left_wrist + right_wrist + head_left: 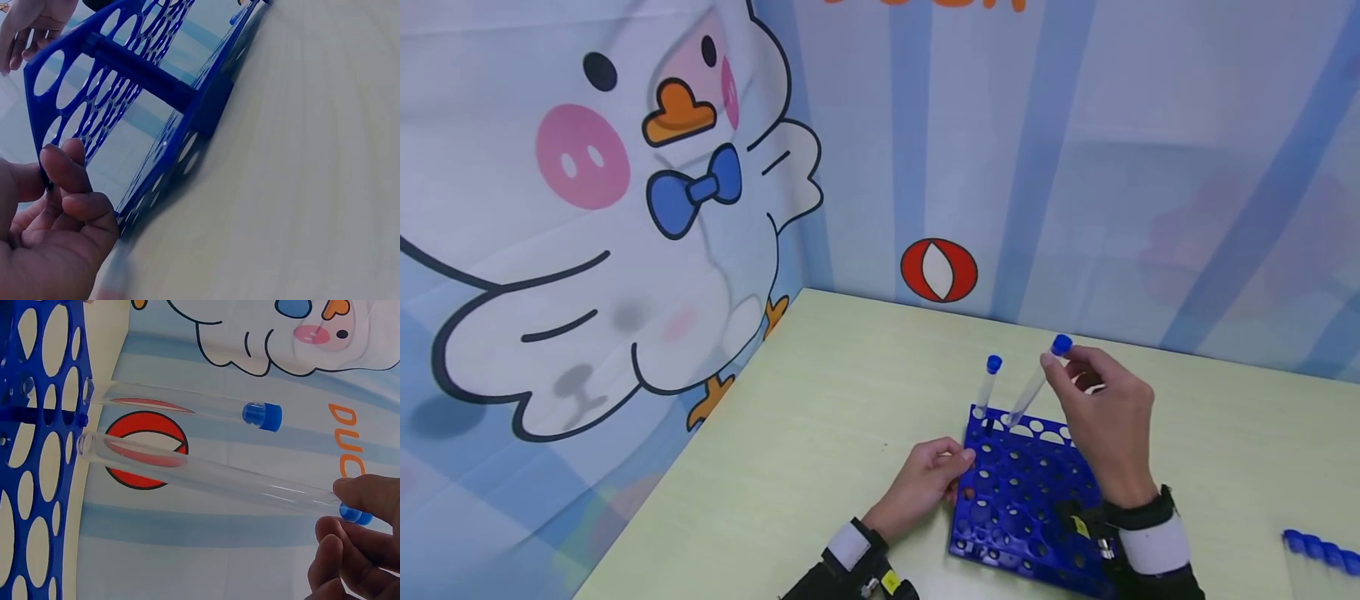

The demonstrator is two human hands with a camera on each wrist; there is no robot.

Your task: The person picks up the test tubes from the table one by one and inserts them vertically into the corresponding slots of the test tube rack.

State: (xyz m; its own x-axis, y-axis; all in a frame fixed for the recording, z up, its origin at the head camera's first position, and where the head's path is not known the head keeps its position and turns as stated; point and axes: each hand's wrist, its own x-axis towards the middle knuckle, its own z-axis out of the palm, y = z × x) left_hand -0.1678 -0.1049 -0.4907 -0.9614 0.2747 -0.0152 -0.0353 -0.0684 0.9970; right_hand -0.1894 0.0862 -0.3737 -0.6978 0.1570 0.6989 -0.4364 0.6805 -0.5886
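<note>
A blue test tube rack [1026, 508] with round holes stands on the table. My left hand [925, 479] grips its left edge; in the left wrist view, curled fingers [75, 212] hold the rack's corner. Just below its blue cap, a clear test tube [237, 481] is pinched between the thumb and fingers of my right hand [1108, 417]. This tube leans, its rounded bottom close to the far row of holes; whether it has entered a hole I cannot tell. Another blue-capped test tube [985, 392] stands in the rack's far left corner.
Several blue-capped tubes [1322, 552] are lined up at the right edge of the head view. Behind the pale table [820, 375] hangs a printed backdrop [865, 167] with a duck and a red ball. Each wrist wears a strapped-on camera.
</note>
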